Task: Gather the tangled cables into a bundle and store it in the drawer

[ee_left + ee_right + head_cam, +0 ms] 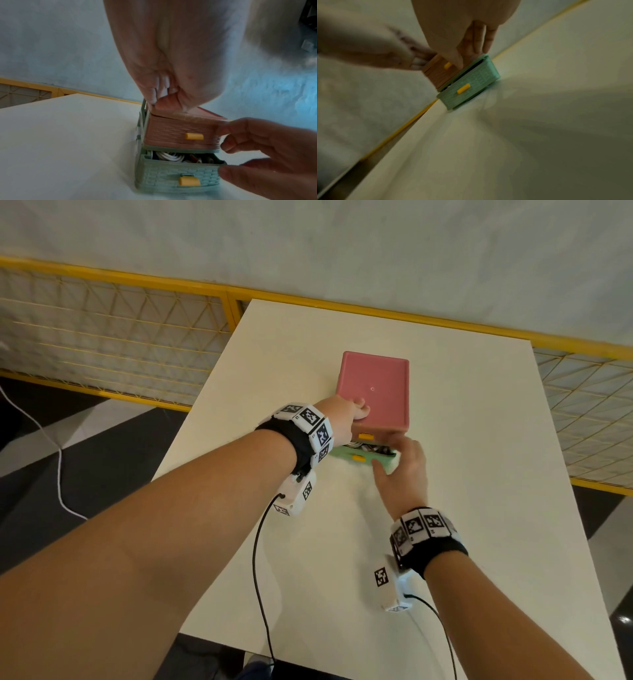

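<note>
A small drawer unit with a pink top [376, 385] stands mid-table. Its lower green drawer [352, 460] [163, 174] [471, 83] is pulled out a little. Coiled white and dark cables [173, 155] [363, 447] lie inside it. My left hand [356, 412] [164, 100] grips the unit's near left top corner, thumb on top. My right hand [400, 463] [257, 155] [471, 47] touches the green drawer's right end, its thumb on the front and its straight fingers reaching over the gap to the pink upper drawer [181, 134].
The white table [462, 474] ends close behind the unit, with a yellow mesh railing [120, 337] and a wall beyond. A white cord [60, 467] lies on the dark floor at the left. Black leads [257, 559] hang from both wrist cameras over the table's near edge.
</note>
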`<action>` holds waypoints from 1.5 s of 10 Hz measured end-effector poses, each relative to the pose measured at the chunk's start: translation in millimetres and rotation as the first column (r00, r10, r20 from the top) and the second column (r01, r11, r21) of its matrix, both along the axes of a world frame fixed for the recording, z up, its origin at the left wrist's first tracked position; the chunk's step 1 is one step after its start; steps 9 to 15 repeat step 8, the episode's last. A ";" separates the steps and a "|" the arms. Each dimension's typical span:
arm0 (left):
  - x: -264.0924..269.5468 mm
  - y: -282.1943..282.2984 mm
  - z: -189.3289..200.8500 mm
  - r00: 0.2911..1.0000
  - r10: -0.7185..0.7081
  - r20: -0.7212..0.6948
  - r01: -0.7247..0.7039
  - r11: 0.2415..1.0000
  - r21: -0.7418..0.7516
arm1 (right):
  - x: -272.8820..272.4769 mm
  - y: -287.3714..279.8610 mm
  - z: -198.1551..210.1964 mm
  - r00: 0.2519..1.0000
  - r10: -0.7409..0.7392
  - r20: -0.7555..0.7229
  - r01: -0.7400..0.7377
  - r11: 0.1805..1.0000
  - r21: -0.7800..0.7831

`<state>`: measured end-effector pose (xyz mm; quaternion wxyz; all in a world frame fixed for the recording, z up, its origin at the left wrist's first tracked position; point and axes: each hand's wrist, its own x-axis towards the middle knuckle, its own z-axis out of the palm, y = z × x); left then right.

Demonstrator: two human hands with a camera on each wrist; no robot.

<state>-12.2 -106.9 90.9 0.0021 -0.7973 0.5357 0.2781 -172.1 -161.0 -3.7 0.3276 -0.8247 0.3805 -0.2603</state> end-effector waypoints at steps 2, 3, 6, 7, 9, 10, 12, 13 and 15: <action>2.0 1.0 -0.4 0.998 0.037 -0.053 -0.040 0.998 -0.051 | 19.6 -31.2 -18.8 0.984 -0.004 -0.179 0.046 0.971 0.233; 3.5 1.3 0.2 0.995 0.062 -0.076 -0.067 0.995 -0.072 | 27.3 -35.5 -23.2 0.977 -0.049 -0.207 0.099 0.966 0.238; 5.9 0.2 -1.7 0.998 0.037 -0.053 -0.042 0.995 -0.095 | 33.5 -40.7 -24.2 0.959 -0.101 -0.265 0.156 0.967 0.199; 6.0 -0.8 -4.1 0.996 0.044 -0.075 -0.055 0.988 -0.145 | 31.1 -36.6 -18.7 0.950 -0.061 -0.306 0.124 0.974 0.191; 9.4 7.1 -10.7 0.956 0.150 -0.254 -0.209 0.951 -0.229 | 25.5 -41.8 -15.8 0.957 -0.022 -0.289 0.080 0.978 0.191; 9.4 7.1 -10.7 0.956 0.150 -0.254 -0.209 0.951 -0.229 | 25.5 -41.8 -15.8 0.957 -0.022 -0.289 0.080 0.978 0.191; 9.4 7.1 -10.7 0.956 0.150 -0.254 -0.209 0.951 -0.229 | 25.5 -41.8 -15.8 0.957 -0.022 -0.289 0.080 0.978 0.191; 9.4 7.1 -10.7 0.956 0.150 -0.254 -0.209 0.951 -0.229 | 25.5 -41.8 -15.8 0.957 -0.022 -0.289 0.080 0.978 0.191; 9.4 7.1 -10.7 0.956 0.150 -0.254 -0.209 0.951 -0.229 | 25.5 -41.8 -15.8 0.957 -0.022 -0.289 0.080 0.978 0.191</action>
